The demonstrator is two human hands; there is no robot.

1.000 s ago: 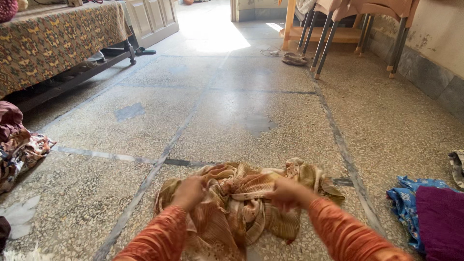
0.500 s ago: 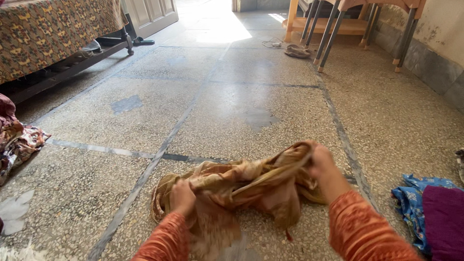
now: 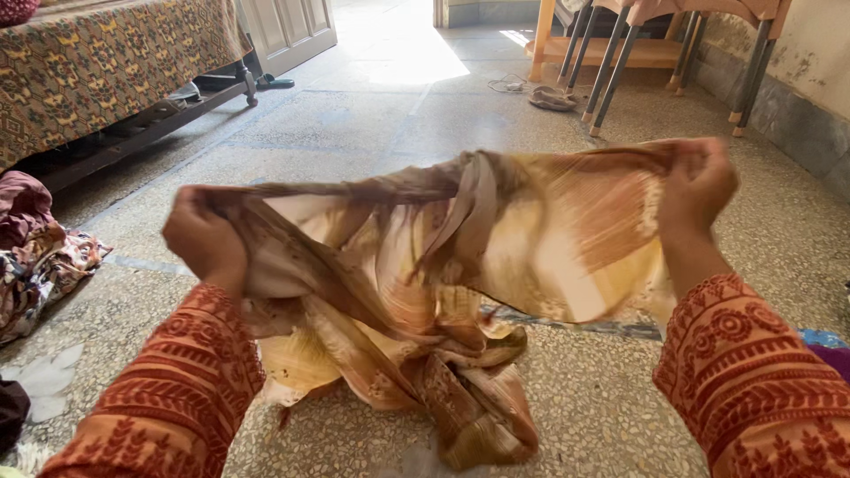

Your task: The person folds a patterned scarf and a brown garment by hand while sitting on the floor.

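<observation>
A brown and cream patterned cloth point(image 3: 496, 248) hangs stretched between both hands above the speckled stone floor point(image 3: 381, 133). My left hand point(image 3: 205, 241) grips its bunched left edge. My right hand point(image 3: 699, 188) grips the upper right corner, raised a little higher. The cloth's lower part sags in twisted folds and its end rests crumpled on the floor near my knees. Both forearms wear orange-red patterned sleeves.
A bed with a patterned cover point(image 3: 97, 62) stands at the far left. A heap of flowered clothes point(image 3: 40, 257) lies on the floor at left. Wooden table legs point(image 3: 611, 53) and a sandal point(image 3: 551, 99) are at the back right. Blue and purple fabric point(image 3: 828, 350) lies at right.
Both hands have lifted the cloth off the floor and pulled apart, spreading it out in the air. The view has tilted up slightly.
</observation>
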